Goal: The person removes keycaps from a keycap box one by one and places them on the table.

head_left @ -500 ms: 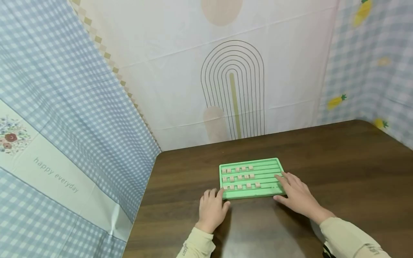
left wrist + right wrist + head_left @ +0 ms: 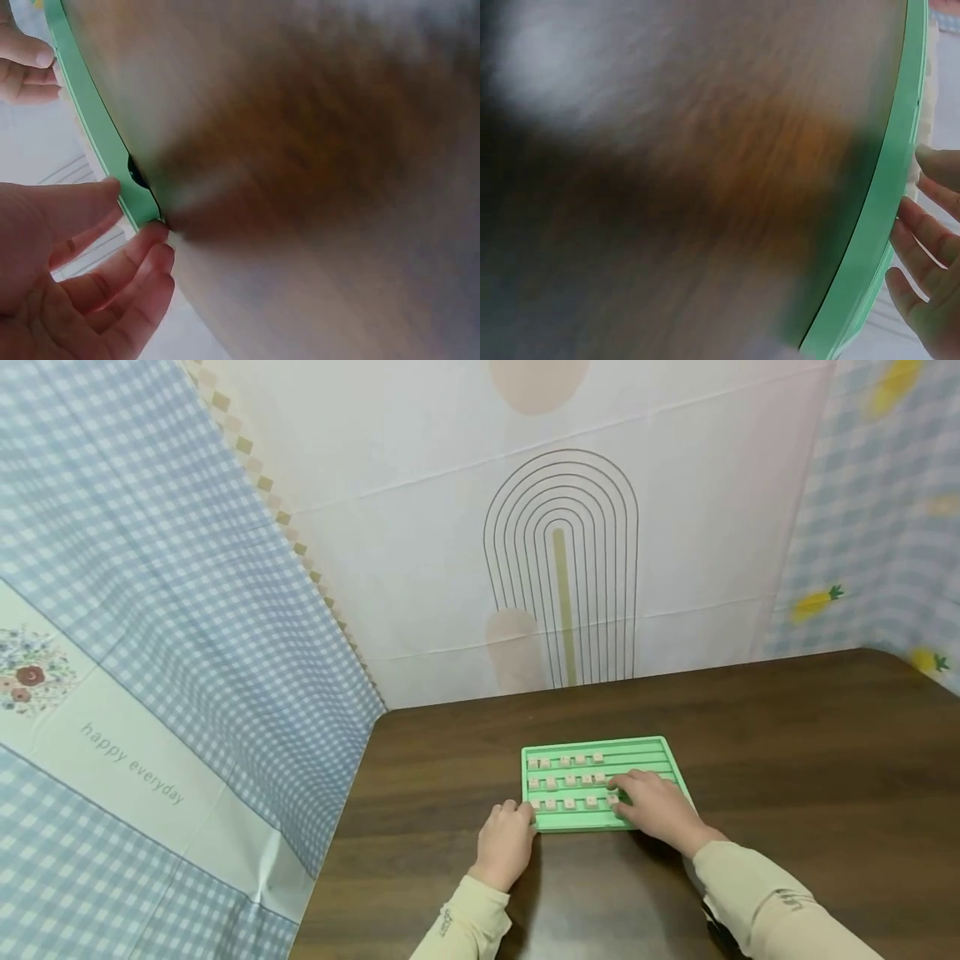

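A light green rectangular tray [image 2: 585, 822] with raised ridges lies on the table. Small off-white cubes [image 2: 570, 781] stand on it in three rows, toward its left side. My left hand [image 2: 505, 843] grips the tray's near left corner, thumb on one side and fingers on the other, as the left wrist view shows. Over the tray's right part, my right hand [image 2: 660, 810] has thumb and forefinger on either side of the rightmost cube [image 2: 613, 799] of the front row, pinching it. The right hand hides part of the ridges behind it.
The dark brown wooden table [image 2: 810, 760] extends on all sides of the tray. Behind it hangs a pale cloth [image 2: 420, 568] with an arch pattern. A blue checked cloth [image 2: 225, 610] hangs along the left.
My right hand has moved left from the tray's right edge to the front row's last cube. The left hand stays at the corner, its thumb now drawn in. The head view has shifted slightly.
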`<state>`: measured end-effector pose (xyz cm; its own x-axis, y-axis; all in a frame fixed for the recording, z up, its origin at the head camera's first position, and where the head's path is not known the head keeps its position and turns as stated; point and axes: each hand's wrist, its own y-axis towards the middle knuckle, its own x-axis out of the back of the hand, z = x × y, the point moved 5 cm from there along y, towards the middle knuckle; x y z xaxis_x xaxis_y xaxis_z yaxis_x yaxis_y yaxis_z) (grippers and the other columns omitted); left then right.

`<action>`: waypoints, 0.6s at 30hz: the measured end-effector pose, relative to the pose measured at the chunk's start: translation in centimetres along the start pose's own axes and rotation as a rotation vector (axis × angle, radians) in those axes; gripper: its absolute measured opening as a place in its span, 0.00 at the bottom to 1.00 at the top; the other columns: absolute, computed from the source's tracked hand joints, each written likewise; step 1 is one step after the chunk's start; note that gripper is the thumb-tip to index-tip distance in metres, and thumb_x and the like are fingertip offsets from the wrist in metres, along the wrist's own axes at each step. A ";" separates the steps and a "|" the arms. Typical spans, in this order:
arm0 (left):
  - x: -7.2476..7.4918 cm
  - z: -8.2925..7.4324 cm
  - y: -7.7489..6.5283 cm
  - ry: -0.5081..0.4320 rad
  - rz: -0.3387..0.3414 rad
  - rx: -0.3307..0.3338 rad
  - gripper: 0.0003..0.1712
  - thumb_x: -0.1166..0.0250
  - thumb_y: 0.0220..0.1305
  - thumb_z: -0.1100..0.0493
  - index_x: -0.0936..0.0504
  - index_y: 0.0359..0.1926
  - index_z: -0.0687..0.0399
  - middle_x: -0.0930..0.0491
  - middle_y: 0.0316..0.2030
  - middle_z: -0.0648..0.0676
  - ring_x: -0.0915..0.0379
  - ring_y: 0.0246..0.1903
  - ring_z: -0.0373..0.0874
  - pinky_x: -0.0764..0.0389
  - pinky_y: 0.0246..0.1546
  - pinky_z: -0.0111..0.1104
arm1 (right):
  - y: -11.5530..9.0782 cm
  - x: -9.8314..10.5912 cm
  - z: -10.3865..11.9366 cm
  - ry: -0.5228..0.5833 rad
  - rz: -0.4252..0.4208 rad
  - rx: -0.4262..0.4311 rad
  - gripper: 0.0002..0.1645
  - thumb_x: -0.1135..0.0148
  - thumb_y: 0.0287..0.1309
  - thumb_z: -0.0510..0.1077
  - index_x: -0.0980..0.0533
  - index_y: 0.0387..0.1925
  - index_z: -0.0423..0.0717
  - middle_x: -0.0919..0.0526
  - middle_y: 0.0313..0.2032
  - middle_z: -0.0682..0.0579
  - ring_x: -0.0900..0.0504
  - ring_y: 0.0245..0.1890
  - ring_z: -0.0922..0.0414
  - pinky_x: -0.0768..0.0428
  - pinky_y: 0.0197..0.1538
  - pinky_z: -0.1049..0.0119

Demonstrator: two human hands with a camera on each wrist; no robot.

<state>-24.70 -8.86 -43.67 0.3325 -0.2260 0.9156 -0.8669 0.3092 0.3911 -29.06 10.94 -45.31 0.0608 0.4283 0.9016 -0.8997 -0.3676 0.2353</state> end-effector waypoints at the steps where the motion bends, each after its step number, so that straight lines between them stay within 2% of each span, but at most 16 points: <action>1: -0.1 0.1 0.1 -0.008 0.010 -0.002 0.05 0.32 0.49 0.61 0.21 0.26 0.54 0.24 0.23 0.53 0.30 0.22 0.45 0.25 0.17 0.29 | 0.2 -0.2 0.2 -0.010 0.004 0.005 0.16 0.38 0.51 0.44 0.21 0.42 0.44 0.17 0.40 0.44 0.21 0.39 0.46 0.21 0.38 0.49; 5: -0.3 0.4 0.7 -0.023 0.044 -0.025 0.08 0.32 0.49 0.61 0.23 0.21 0.53 0.27 0.19 0.52 0.34 0.18 0.43 0.32 0.15 0.27 | 0.5 -0.3 0.7 -0.059 -0.024 0.032 0.13 0.37 0.50 0.42 0.20 0.40 0.44 0.17 0.35 0.47 0.21 0.32 0.51 0.21 0.30 0.56; 9: -0.4 0.6 1.2 -0.006 0.078 -0.038 0.10 0.32 0.50 0.61 0.24 0.19 0.51 0.28 0.18 0.51 0.35 0.17 0.42 0.33 0.16 0.26 | 0.6 -0.2 0.9 -0.109 -0.064 0.061 0.08 0.35 0.48 0.41 0.20 0.33 0.44 0.19 0.28 0.50 0.23 0.27 0.54 0.24 0.26 0.60; 14: -0.5 0.7 1.4 -0.004 0.094 -0.034 0.09 0.33 0.50 0.61 0.24 0.19 0.52 0.27 0.18 0.52 0.34 0.18 0.44 0.31 0.16 0.28 | 0.8 -0.1 1.0 -0.116 -0.070 0.073 0.05 0.35 0.47 0.41 0.21 0.30 0.46 0.20 0.27 0.51 0.24 0.25 0.56 0.25 0.24 0.61; 18: -0.8 0.8 1.3 0.002 0.090 -0.044 0.07 0.33 0.51 0.61 0.23 0.20 0.53 0.26 0.19 0.53 0.32 0.19 0.45 0.29 0.17 0.29 | 0.7 0.6 0.3 -0.073 -0.072 0.050 0.06 0.36 0.48 0.41 0.20 0.31 0.45 0.18 0.29 0.50 0.22 0.28 0.55 0.22 0.28 0.58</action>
<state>-26.40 -9.05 -43.96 0.2546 -0.1939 0.9474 -0.8760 0.3688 0.3109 -29.55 10.68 -44.51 0.1571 0.3946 0.9053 -0.8693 -0.3798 0.3163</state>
